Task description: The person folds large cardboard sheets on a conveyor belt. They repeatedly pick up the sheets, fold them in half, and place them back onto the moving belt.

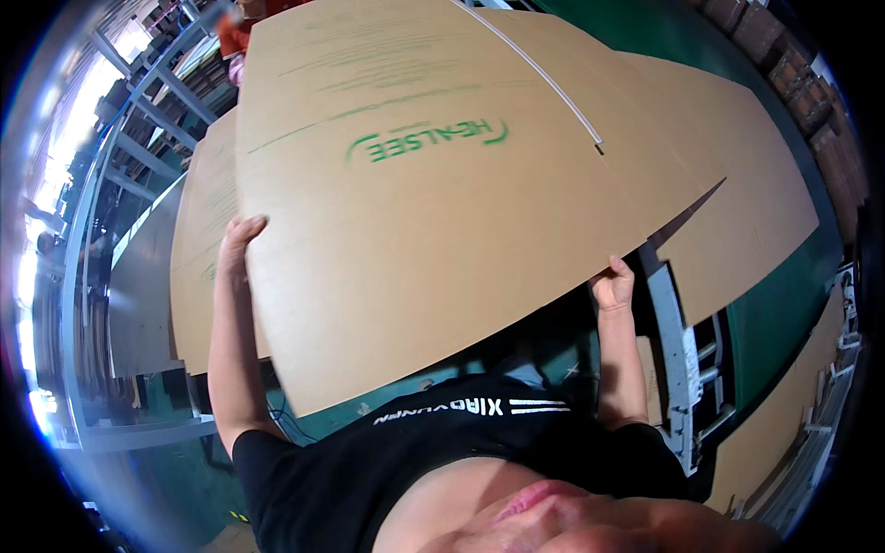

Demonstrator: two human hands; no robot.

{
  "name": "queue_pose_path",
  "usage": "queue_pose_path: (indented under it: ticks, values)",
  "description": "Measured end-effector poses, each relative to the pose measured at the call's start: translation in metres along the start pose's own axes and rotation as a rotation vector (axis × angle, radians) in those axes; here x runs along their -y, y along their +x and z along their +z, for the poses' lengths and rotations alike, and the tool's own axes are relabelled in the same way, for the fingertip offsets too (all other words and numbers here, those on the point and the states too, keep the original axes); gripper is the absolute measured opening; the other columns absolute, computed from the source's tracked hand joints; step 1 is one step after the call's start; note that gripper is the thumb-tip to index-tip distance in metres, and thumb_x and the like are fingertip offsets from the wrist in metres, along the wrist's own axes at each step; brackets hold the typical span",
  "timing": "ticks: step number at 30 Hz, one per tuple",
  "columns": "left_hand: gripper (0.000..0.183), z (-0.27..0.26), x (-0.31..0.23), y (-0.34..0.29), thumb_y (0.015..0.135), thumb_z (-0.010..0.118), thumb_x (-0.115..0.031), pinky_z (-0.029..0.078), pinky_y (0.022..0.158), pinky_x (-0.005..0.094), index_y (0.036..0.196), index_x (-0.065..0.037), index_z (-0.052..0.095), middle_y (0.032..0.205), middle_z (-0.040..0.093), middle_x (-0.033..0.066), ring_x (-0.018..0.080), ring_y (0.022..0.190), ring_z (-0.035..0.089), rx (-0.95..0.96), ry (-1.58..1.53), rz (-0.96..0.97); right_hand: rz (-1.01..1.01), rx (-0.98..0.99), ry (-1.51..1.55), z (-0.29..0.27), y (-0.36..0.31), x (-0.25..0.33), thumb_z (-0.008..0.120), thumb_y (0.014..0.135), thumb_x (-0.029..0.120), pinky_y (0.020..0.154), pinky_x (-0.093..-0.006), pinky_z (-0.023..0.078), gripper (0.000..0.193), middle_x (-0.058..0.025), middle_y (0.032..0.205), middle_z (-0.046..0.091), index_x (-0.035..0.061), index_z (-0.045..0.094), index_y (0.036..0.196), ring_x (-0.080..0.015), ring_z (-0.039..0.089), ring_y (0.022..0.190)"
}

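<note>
A large brown cardboard sheet (433, 249) with green printing fills the middle of the view, raised in front of me. At its left edge my left hand (243, 236) grips the board, thumb on the top face and fingers hidden beneath. My right hand (613, 282) holds the near edge farther right, its thumb up along the rim and its other fingers partly under the board. A narrow white strip (544, 74) runs along the sheet's upper right part, ending at a small dark slot. To the right, a cut flap (737, 230) of cardboard spreads out past a dark gap.
Another printed cardboard sheet (207, 258) lies under the left side. A grey metal frame (678, 359) stands by my right forearm, and blue-grey racking (78, 276) rises at the left. A person in orange-red (235, 37) is at the far left. Cardboard stacks (784, 74) line the far right.
</note>
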State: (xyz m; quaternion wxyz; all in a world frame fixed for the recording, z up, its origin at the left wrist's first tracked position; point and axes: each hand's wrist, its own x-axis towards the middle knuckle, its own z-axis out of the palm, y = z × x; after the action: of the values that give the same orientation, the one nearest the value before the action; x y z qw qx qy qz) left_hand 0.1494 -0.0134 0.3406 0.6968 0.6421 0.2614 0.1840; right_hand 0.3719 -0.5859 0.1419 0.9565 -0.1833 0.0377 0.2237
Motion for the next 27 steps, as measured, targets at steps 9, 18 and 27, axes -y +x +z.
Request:
queue_pose_path:
  ticks: [9,18,27]
  values:
    - [0.052,-0.434,0.087,-0.079,0.083,0.062,-0.026,0.05,0.086,0.039,0.125,0.002,0.049,0.102,0.066,0.0207,0.0299,0.099,0.064,-0.477,1.437,-0.112,0.64,0.231,-0.503,0.132,-0.136,-0.366,0.06,0.088,0.004,0.075,-0.0362,0.057,0.028,-0.0156,0.098,0.063,-0.0028,0.053,0.114,-0.0242,0.066,0.084]
    - [0.044,-0.102,0.181,-0.15,0.078,0.065,-0.01,0.036,0.107,0.0417,0.122,-0.007,0.055,0.132,0.05,0.0196,0.0352,0.129,0.042,0.412,1.088,0.516,0.688,0.141,-0.663,0.098,-0.128,-0.577,0.054,0.095,0.026,0.071,-0.0368,0.056,0.031,-0.0135,0.105,0.062,0.0054,0.054,0.119,-0.023,0.064,0.084]
    - [0.044,-0.054,0.191,-0.112,0.073,0.072,-0.018,0.042,0.102,0.0378,0.113,-0.008,0.058,0.127,0.055,0.0087,0.0288,0.121,0.05,0.371,1.276,0.76,1.063,0.454,-1.2,0.063,-0.087,-0.382,0.062,0.091,0.022,0.066,-0.0279,0.057,0.025,-0.0107,0.091,0.069,0.0009,0.061,0.105,-0.016,0.066,0.076]
